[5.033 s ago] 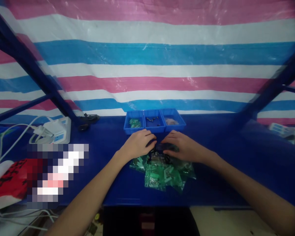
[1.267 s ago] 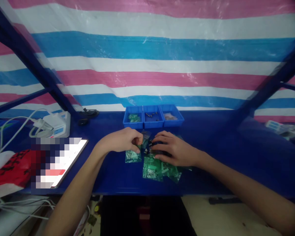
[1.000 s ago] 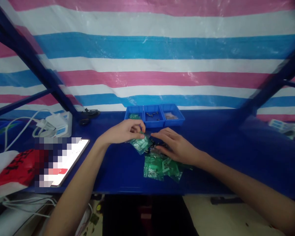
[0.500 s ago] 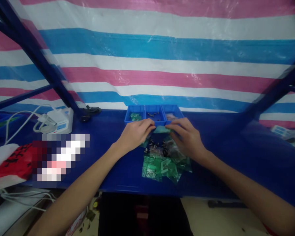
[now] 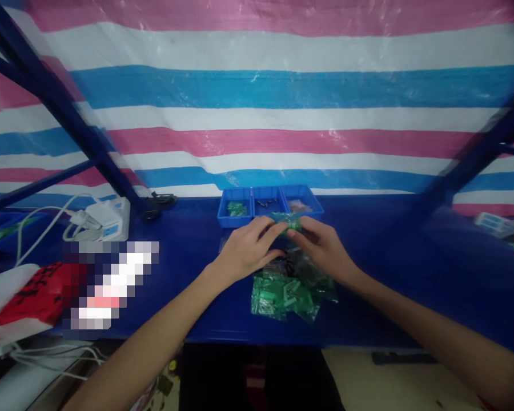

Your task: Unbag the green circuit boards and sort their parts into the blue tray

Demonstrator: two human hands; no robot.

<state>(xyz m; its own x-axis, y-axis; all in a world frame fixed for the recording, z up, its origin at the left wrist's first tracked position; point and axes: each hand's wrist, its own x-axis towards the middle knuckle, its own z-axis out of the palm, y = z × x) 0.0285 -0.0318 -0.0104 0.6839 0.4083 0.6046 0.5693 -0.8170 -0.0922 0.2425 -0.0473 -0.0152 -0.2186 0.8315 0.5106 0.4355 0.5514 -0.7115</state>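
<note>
Between my two hands, just in front of the blue bins, is a small green clear plastic bag (image 5: 289,219). My right hand (image 5: 328,248) pinches its right side with thumb and fingers. On the left, the fingers of my left hand (image 5: 249,246) are on the bag, while its thumb sticks out below, apart from it. Under my hands lie more green plastic bags (image 5: 278,297) with pale pieces inside. Small dark screw-like parts (image 5: 288,262) and a clear bag (image 5: 310,268) lie beside them, partly hidden by my right hand.
Three joined blue bins (image 5: 235,220) stand at the back, holding green packets, a few small screws (image 5: 265,203) and pinkish packets (image 5: 298,205). A white power strip (image 5: 119,220) with cables and a red-and-white bag (image 5: 34,291) are on the left of the blue table (image 5: 411,257).
My left hand has moved right, closer to my right hand, and its thumb has come away from the fingers. The bag between them looks more bunched. The view has tilted slightly.
</note>
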